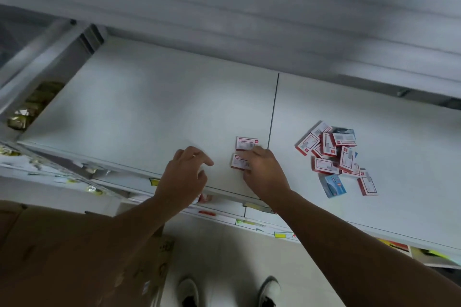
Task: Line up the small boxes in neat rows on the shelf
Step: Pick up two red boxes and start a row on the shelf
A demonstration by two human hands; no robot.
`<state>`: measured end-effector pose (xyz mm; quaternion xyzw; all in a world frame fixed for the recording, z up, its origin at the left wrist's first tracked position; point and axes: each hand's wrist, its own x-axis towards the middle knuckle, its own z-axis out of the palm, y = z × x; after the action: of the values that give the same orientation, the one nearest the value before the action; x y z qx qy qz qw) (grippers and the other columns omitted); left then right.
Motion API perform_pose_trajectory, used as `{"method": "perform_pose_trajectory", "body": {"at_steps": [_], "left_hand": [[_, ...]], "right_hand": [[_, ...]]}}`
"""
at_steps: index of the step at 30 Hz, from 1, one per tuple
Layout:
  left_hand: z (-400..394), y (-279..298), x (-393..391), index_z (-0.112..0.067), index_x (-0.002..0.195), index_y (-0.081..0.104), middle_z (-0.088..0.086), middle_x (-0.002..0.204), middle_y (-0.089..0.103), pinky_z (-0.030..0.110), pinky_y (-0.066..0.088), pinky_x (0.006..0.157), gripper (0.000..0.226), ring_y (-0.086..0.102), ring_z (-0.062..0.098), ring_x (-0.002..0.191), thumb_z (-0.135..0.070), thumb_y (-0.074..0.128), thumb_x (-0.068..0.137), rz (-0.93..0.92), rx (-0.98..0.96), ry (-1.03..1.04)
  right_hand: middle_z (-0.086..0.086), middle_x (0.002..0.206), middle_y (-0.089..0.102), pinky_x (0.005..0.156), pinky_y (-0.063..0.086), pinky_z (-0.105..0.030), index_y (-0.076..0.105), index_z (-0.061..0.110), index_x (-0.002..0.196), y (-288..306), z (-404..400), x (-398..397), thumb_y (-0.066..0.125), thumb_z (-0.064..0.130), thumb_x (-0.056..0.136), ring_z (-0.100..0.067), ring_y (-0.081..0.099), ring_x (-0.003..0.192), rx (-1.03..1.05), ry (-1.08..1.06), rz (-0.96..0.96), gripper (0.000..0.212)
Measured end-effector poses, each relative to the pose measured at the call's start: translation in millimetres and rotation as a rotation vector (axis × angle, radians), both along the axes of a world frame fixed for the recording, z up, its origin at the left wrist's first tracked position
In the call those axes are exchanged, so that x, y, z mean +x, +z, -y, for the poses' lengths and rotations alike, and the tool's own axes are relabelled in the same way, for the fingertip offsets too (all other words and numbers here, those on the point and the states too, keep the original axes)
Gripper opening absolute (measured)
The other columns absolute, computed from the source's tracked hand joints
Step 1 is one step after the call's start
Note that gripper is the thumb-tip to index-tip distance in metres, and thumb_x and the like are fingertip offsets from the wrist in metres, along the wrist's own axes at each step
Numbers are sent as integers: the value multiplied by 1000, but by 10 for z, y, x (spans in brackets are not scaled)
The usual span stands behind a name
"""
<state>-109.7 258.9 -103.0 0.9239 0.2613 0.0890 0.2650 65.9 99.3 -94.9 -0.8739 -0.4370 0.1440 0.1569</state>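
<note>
White shelf (149, 107) | right hand (264, 172) touches small box (239, 161) | left hand (183, 174) hovers

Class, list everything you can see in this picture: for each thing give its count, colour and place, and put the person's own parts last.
shelf: one, white, across the middle, split by a dark seam
placed boxes: two, red and white, one behind the other just left of the seam
loose pile of boxes: about a dozen, mostly red and white, a few blue, jumbled right of the seam
cardboard carton: one, brown, on the floor at lower left
gold packets: several, at the shelf's left end
price labels: several, yellow and red, along the front edge
shoes: two, white, on the floor
left hand: relaxed, above the shelf's front edge
right hand: fingers on the nearer placed box
</note>
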Motion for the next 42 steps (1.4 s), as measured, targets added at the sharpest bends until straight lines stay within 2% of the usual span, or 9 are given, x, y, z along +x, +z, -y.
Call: {"method": "perform_pose_trajectory", "body": {"at_steps": [6,8,11,17,22,27,31,35,42], "left_hand": [[264,86,166,-31,121,65,-15,128,59,18,43,99,25,54,5,115,-18,65,99,87,-248,141],[362,138,288,-31,126,63,-14,129,62,28,53,103,29,60,5,115,-17,65,101,151,-433,270],[506,160,432,-26,138,59,-13,134,63,39,51,112,35,61,9,122,-18,63,104,214,-612,390],[746,109,590,-24,156,44,-6,156,51,36,38,122,45,49,14,142,-34,45,113,269,-781,439],[825,27,708,-29,161,38,-9,161,45,31,34,122,51,44,14,147,-45,39,113,344,-978,533],[885,87,893,-37,149,43,-21,134,60,-1,42,83,37,61,-14,114,-45,33,114,379,-1078,524],[879,53,1017,-28,153,48,-9,139,63,5,41,88,52,59,2,128,-53,27,113,357,-1057,477],[812,-80,1075,-28,155,48,-5,143,62,11,40,95,58,58,10,133,-59,27,110,344,-1013,486],[683,78,1193,-30,127,54,-24,104,62,-6,38,67,41,61,-20,85,-49,20,114,309,-1027,479]], "right_hand": [[0,135,58,93,56,-31,67,20,129,94,237,-74,62,28,97,-21,53,121,155,-166,27,33],[2,134,58,92,50,-23,64,22,131,160,295,-87,63,36,101,-16,56,119,252,-322,-157,33],[4,140,58,98,55,-31,56,25,139,188,355,-124,66,36,100,-15,58,121,386,-521,-442,42],[28,117,58,69,52,-7,49,37,136,225,293,-303,52,25,109,8,66,95,630,-687,-832,29],[31,119,54,69,49,-3,42,39,137,171,173,-399,37,29,114,28,57,90,704,-667,-954,25],[34,133,50,83,39,4,39,34,154,97,20,-368,33,34,114,21,50,111,703,-692,-949,40],[21,150,41,108,29,-20,27,29,164,105,-55,-257,32,40,113,-2,40,134,728,-745,-981,52],[18,151,45,116,31,-30,34,32,161,45,-138,-138,35,47,110,-6,43,138,735,-748,-972,53],[5,151,56,123,33,-50,48,34,150,-83,-274,2,43,81,81,-18,51,140,742,-767,-1013,84]]}}
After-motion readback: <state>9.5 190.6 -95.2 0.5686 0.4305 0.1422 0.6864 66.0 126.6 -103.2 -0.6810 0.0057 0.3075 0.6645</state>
